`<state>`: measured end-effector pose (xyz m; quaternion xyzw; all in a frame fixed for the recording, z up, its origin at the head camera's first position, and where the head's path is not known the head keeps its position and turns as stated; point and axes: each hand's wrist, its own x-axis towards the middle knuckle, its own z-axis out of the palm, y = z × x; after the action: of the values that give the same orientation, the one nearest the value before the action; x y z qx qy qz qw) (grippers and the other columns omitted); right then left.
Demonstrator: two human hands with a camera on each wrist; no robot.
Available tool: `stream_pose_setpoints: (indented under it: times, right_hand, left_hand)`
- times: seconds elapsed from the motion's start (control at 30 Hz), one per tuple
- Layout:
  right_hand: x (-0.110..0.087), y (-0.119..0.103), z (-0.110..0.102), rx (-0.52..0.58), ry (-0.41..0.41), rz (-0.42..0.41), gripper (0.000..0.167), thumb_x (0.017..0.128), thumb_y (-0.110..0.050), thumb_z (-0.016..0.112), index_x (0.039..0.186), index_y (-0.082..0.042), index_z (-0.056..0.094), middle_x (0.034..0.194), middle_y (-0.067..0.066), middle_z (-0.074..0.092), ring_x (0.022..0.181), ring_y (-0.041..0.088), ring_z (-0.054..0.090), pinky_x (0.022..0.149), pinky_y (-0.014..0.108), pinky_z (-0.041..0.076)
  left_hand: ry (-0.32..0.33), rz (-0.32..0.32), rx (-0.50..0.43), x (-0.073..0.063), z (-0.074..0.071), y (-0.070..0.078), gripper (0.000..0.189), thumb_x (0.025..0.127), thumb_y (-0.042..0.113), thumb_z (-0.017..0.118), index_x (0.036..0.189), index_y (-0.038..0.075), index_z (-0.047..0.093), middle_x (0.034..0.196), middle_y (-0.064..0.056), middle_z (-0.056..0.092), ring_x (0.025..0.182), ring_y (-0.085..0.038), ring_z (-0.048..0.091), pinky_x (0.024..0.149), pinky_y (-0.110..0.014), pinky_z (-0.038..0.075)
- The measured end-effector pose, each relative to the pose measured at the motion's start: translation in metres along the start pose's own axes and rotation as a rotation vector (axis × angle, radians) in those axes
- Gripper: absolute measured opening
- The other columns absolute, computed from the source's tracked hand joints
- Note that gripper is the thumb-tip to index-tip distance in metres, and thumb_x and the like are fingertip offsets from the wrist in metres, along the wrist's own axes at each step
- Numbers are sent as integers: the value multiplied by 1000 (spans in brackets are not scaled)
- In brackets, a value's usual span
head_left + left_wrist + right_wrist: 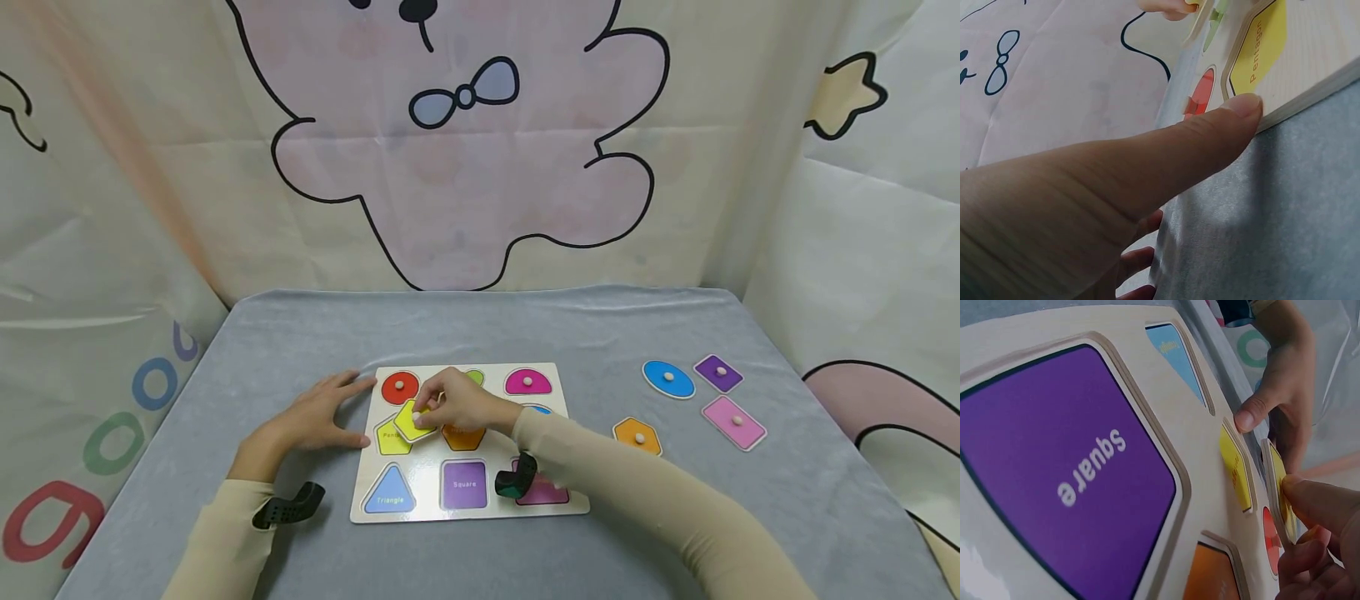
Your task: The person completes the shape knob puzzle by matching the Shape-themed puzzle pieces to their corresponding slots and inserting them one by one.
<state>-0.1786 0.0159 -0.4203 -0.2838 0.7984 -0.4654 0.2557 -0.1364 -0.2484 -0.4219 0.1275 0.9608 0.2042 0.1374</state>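
Note:
My right hand [465, 402] pinches a yellow pentagon puzzle piece [407, 421] above the wooden shape board [428, 479]. The piece is tilted and apart from the board in the right wrist view, over the yellow recess [1235, 465] printed with its name. At the board's left edge is my left hand [315, 414], its fingers extended; the thumb [1210, 134] touches the edge beside that recess in the left wrist view. A red circle piece [400, 387] and a pink half-circle piece [528, 382] sit in the board's back row. A green shape there is partly hidden by my right hand.
Right of the board lie a blue oval piece [667, 380], a purple piece [718, 373], a pink rectangular piece [735, 423] and an orange hexagon piece [637, 437]. The triangle recess [390, 490] and square recess [464, 485] hold no pieces. Grey cloth [300, 333] covers the table.

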Motion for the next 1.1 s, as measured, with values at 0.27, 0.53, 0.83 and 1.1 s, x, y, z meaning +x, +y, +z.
stream_pose_setpoints:
  times: [0.27,0.53,0.83,1.1]
  right_hand:
    - [4,-1,11,-23,26,-26,6,84,-2,79,89,-1,75,65,-4,47,63,7,44,55,16,34]
    - [4,-5,19,-37,39,-12,7,84,-3,80,87,-1,75,63,-4,46,61,7,42,53,16,31]
    - [9,-8,30,-79,83,68,10,82,-10,84,82,-10,74,61,-5,48,60,8,44,53,18,32]
    - [10,-11,34,-106,82,98,11,82,-12,85,81,-12,74,64,-4,51,63,9,45,54,18,33]
  left_hand:
    - [-9,2,-3,-1,-1,0,98,75,50,85,156,20,40,162,-25,30,148,-54,25,111,-79,25]
    - [-15,5,-3,-2,-3,2,98,75,50,85,156,20,40,162,-27,30,147,-55,25,110,-79,26]
    - [-9,27,3,-2,-4,4,97,75,49,86,155,18,41,161,-27,31,147,-55,27,110,-78,27]
    - [1,35,9,-1,-3,1,96,75,49,86,155,18,42,161,-28,32,146,-55,28,110,-78,28]
